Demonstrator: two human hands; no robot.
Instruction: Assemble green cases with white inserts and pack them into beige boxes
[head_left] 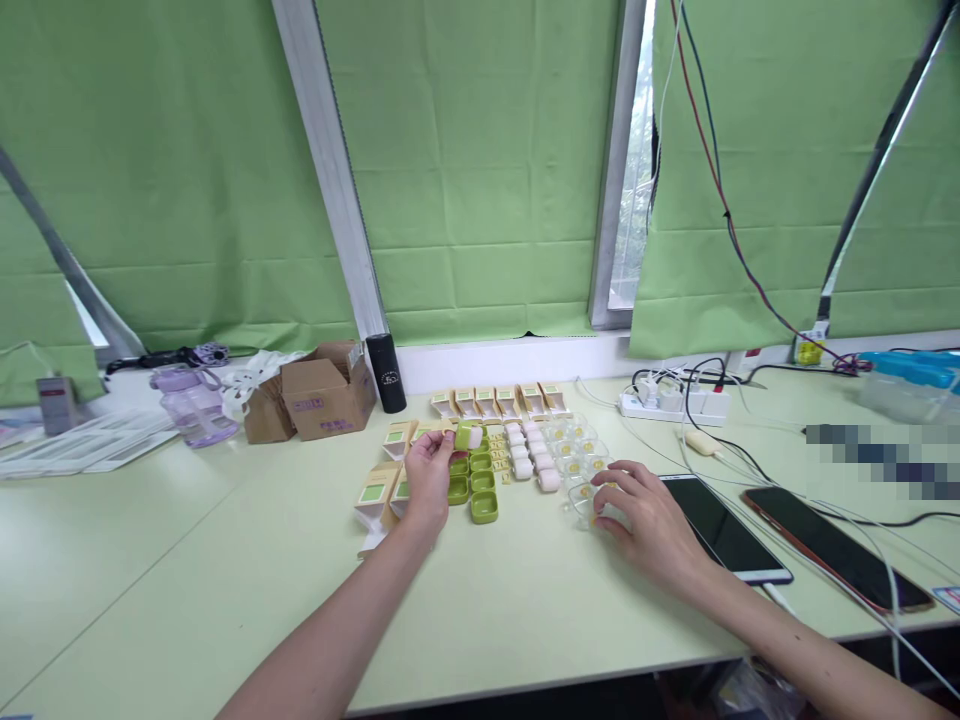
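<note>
Between the thumb and fingers of my left hand (pixel 431 475) is a small green box (pixel 468 437) with a pale pink-white piece at its right side. It is held above rows of open green boxes (pixel 484 506) on the table. My right hand (pixel 649 520) has its fingers curled round a clear plastic cover (pixel 613 513) at the near end of rows of similar clear covers (pixel 571 467) with yellow marks. Pale pink-white blocks (pixel 523 468) stand in rows between the hands, beside small yellow pieces (pixel 501 462).
Folded cardboard sleeves (pixel 379 488) lie left of the green boxes, with more at the back. A brown carton (pixel 322 400), black bottle (pixel 385 375) and purple jug (pixel 193 405) stand behind. Phones (pixel 832 545), cables and a power strip (pixel 675 402) occupy the right.
</note>
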